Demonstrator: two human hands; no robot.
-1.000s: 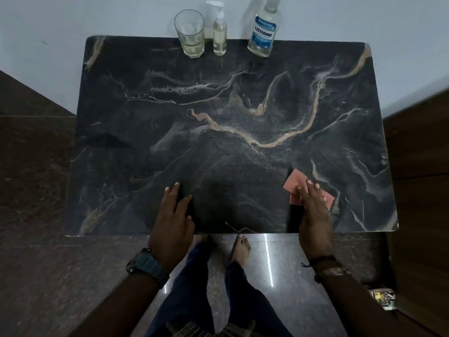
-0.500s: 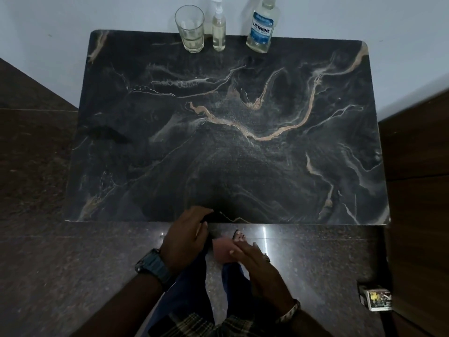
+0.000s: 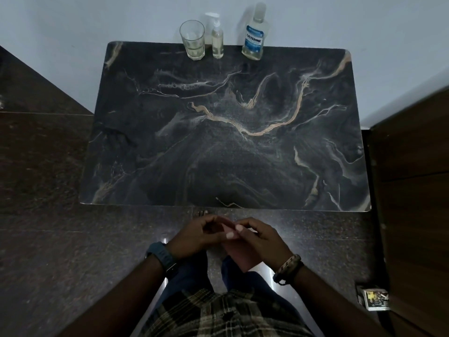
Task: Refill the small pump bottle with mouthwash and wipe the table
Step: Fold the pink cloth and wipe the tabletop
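Observation:
The small pump bottle [image 3: 217, 39], part full of pale liquid, stands at the back edge of the black marble table [image 3: 150, 147]. To its right is the Listerine mouthwash bottle [image 3: 254, 38], to its left a clear drinking glass [image 3: 192, 41]. My hands meet over the floor just in front of the table's near edge. My left hand [image 3: 198, 238] and my right hand [image 3: 263, 242] both pinch a small pink cloth [image 3: 239, 257] between them; most of the cloth is hidden by fingers.
A dark wooden cabinet [image 3: 413, 190] stands close against the table's right side. A small printed box [image 3: 375, 299] lies on the dark floor at its foot. A pale wall runs behind the table. My legs are below the hands.
Both hands left the tabletop and came together in front of the table. The pink cloth went with my right hand and is now held by both hands. The view pulled back.

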